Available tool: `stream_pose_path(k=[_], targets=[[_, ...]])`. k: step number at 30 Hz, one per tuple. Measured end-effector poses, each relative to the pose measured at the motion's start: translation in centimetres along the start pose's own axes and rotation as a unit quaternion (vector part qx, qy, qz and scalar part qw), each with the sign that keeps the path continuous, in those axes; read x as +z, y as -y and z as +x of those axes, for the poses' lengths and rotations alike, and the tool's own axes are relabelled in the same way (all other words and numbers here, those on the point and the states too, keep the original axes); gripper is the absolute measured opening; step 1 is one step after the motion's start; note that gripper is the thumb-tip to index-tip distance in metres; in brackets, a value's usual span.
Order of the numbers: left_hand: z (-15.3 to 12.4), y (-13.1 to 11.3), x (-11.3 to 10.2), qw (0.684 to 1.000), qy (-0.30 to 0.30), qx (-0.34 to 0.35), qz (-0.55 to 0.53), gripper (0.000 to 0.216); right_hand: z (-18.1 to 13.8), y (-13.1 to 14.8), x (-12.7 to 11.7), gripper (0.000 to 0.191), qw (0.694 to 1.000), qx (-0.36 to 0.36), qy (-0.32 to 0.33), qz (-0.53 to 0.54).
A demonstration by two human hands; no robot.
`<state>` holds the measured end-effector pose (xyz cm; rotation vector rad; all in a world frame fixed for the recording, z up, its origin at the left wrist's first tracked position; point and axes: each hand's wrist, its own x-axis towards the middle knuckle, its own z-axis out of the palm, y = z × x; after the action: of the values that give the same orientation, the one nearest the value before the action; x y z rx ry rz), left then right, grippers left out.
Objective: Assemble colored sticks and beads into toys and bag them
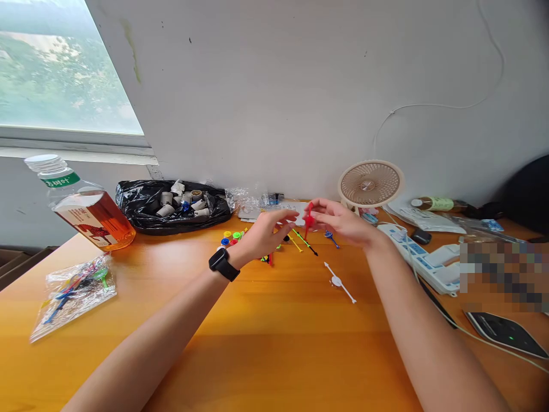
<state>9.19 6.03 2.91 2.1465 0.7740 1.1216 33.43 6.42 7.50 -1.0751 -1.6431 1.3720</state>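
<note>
My right hand (338,220) pinches a red plastic arrow-shaped piece (309,218) upright between thumb and fingers, above the table. To its left, my left hand (272,230), with a black watch on the wrist, is held with thumb and fingers apart and nothing visible in them. On the table below lies a white arrow-shaped piece (337,281) with a round middle. A blue piece (330,237) rests under the right hand. Yellow (295,243) and green-and-black sticks (309,245) lie between the hands. Small coloured round parts (231,237) are partly hidden behind my left hand.
On the left stand a bottle of amber drink (92,214) and a clear bag of coloured parts (77,292). A black plastic bag (141,209) holding grey rolls lies at the back. A fan (369,183), a power strip (422,257) and cables occupy the right side.
</note>
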Motion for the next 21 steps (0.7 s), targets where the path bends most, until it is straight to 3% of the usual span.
stream_pose_path(k=[7, 13, 19, 21], targets=[[0.3, -1.0, 0.6, 0.991, -0.104, -0.025, -0.077, 0.022, 1.8, -0.9, 4.4, 0.044, 0.986, -0.01, -0.074, 0.147], [0.3, -1.1, 0.5, 0.978, -0.137, -0.051, -0.147, 0.025, 2.6, -1.5, 6.5, 0.04, 0.981, -0.043, -0.173, 0.078], [0.5, -0.8, 0.1, 0.979, -0.169, -0.024, -0.111, 0.021, 1.7, 0.2, 6.9, 0.023, 0.99, -0.048, -0.111, 0.075], [0.6, -0.6, -0.3, 0.983, -0.152, -0.016, -0.097, 0.026, 1.4, 0.7, 6.8, 0.022, 0.991, -0.044, -0.095, 0.08]])
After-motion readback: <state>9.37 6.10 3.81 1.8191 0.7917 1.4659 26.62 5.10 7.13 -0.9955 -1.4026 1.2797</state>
